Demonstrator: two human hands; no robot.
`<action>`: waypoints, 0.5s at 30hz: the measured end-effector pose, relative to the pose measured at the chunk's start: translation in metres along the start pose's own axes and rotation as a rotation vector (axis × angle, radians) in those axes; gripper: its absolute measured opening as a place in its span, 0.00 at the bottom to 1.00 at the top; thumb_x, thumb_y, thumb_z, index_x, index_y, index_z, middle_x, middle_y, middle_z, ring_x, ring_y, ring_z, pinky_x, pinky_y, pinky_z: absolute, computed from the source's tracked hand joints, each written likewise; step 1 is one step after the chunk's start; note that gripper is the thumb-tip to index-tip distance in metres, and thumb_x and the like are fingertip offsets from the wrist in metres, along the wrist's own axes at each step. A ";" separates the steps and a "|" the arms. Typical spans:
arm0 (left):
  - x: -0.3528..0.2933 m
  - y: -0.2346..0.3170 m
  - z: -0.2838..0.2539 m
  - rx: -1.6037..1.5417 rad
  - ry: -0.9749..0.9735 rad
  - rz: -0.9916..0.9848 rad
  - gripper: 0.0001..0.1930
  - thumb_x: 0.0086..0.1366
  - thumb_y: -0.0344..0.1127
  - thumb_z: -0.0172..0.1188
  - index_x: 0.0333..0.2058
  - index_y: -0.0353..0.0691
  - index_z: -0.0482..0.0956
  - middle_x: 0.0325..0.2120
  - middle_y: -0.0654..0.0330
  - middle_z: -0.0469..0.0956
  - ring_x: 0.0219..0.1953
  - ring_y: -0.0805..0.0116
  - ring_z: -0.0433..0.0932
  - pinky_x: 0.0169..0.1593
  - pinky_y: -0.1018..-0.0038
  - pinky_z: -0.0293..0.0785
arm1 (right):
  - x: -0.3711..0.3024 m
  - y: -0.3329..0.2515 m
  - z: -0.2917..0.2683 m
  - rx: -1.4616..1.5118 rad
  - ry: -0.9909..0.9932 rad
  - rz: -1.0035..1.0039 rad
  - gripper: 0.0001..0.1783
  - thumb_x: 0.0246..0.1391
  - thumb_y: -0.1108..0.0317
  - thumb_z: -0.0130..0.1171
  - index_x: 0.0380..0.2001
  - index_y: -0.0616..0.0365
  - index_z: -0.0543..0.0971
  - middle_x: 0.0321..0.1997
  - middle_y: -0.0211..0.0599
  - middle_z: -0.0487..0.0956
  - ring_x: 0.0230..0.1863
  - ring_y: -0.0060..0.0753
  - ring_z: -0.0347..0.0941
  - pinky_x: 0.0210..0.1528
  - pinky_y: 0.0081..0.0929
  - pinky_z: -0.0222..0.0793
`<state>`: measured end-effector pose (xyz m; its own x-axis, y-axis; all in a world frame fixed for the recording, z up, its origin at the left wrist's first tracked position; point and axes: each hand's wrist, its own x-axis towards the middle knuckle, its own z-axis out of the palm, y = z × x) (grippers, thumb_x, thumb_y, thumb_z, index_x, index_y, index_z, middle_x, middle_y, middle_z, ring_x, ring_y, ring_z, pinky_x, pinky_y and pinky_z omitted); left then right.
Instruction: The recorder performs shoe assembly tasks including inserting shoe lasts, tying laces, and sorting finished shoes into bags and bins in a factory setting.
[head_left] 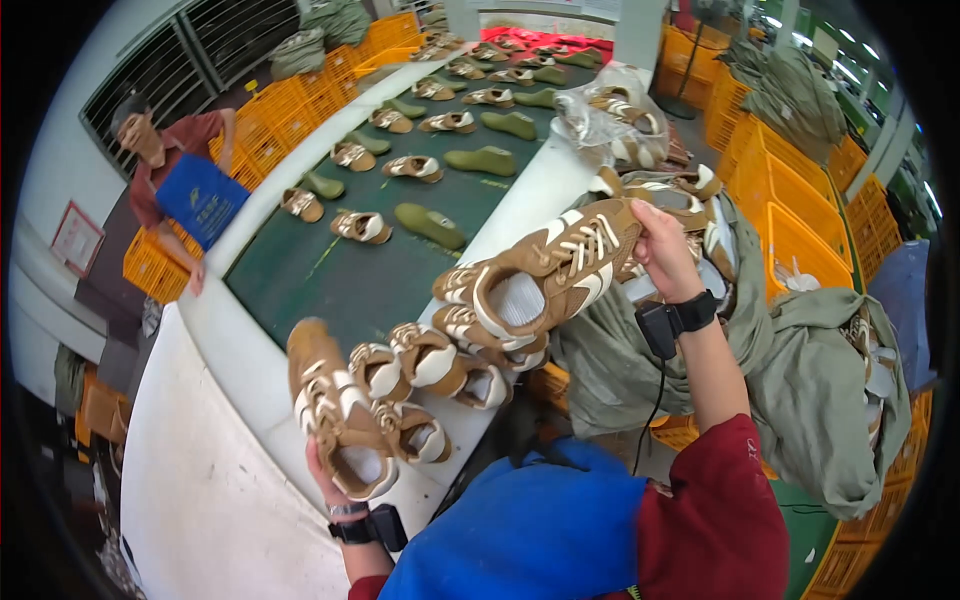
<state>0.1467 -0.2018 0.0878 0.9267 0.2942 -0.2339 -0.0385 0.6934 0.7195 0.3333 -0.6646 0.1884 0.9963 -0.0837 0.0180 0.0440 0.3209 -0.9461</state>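
Observation:
My right hand [664, 252] pinches the toe of a brown sneaker [600, 262] with cream stripes and laces, its opening turned up toward me. Lower left, my left hand [328, 482] grips another brown sneaker [322, 382] near its heel; most of those fingers are hidden behind the shoe. Between the two, several more brown and cream shoes [428, 362] are bunched on the white table edge. Ahead lies a dark green conveyor belt [300, 255] bearing rows of the same shoes [412, 168] and green shoe lasts [430, 226].
Grey-green cloth [640, 370] holding more shoes drapes at my right, near orange crates [790, 215]. A clear plastic bag [600, 110] with shoes sits on the belt's right border. Across the belt at left stands a person with a blue apron [203, 200]. A white curved panel [215, 470] fills the lower left.

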 end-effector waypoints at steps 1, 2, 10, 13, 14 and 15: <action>0.000 0.000 0.003 -0.039 -0.061 -0.045 0.29 0.61 0.55 0.44 0.54 0.40 0.65 0.49 0.56 0.71 0.48 0.59 0.71 0.52 0.63 0.67 | 0.000 0.005 0.010 -0.013 -0.047 0.040 0.12 0.57 0.58 0.52 0.28 0.54 0.75 0.20 0.20 0.72 0.12 0.08 0.57 0.12 0.07 0.49; -0.002 -0.002 0.013 -0.065 -0.115 -0.078 0.31 0.61 0.57 0.43 0.55 0.40 0.63 0.50 0.55 0.69 0.49 0.57 0.70 0.53 0.62 0.67 | 0.000 0.010 0.019 -0.011 -0.067 0.048 0.12 0.57 0.58 0.52 0.28 0.54 0.75 0.20 0.20 0.72 0.12 0.08 0.57 0.12 0.07 0.49; -0.004 -0.001 -0.025 -0.115 -0.096 0.003 0.33 0.59 0.57 0.44 0.56 0.39 0.60 0.50 0.49 0.67 0.47 0.50 0.70 0.50 0.56 0.69 | -0.001 0.067 0.108 0.121 -0.382 0.360 0.13 0.56 0.56 0.51 0.29 0.55 0.74 0.19 0.18 0.71 0.11 0.07 0.56 0.11 0.08 0.47; -0.027 0.012 -0.047 -0.125 0.060 0.117 0.31 0.59 0.57 0.45 0.55 0.41 0.63 0.48 0.51 0.69 0.45 0.52 0.71 0.48 0.55 0.70 | -0.025 0.089 0.174 -0.018 -0.463 0.297 0.14 0.54 0.57 0.54 0.30 0.58 0.76 0.21 0.20 0.72 0.19 0.10 0.62 0.19 0.12 0.57; -0.037 0.019 -0.054 -0.175 0.049 0.143 0.27 0.60 0.53 0.45 0.52 0.40 0.66 0.46 0.54 0.71 0.44 0.57 0.72 0.48 0.61 0.69 | -0.027 0.097 0.191 -0.174 -0.585 0.239 0.14 0.53 0.57 0.55 0.30 0.58 0.77 0.22 0.21 0.72 0.22 0.12 0.64 0.22 0.14 0.59; -0.047 0.024 -0.064 -0.226 0.037 0.170 0.24 0.61 0.49 0.45 0.49 0.39 0.69 0.43 0.57 0.74 0.43 0.63 0.73 0.49 0.66 0.69 | -0.027 0.108 0.207 -0.330 -0.705 0.176 0.14 0.53 0.57 0.56 0.30 0.59 0.77 0.23 0.22 0.73 0.25 0.13 0.66 0.25 0.15 0.61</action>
<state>0.0789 -0.1567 0.0744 0.8855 0.4401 -0.1491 -0.2787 0.7597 0.5875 0.3260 -0.4321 0.1524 0.8029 0.5944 -0.0447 -0.0325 -0.0312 -0.9990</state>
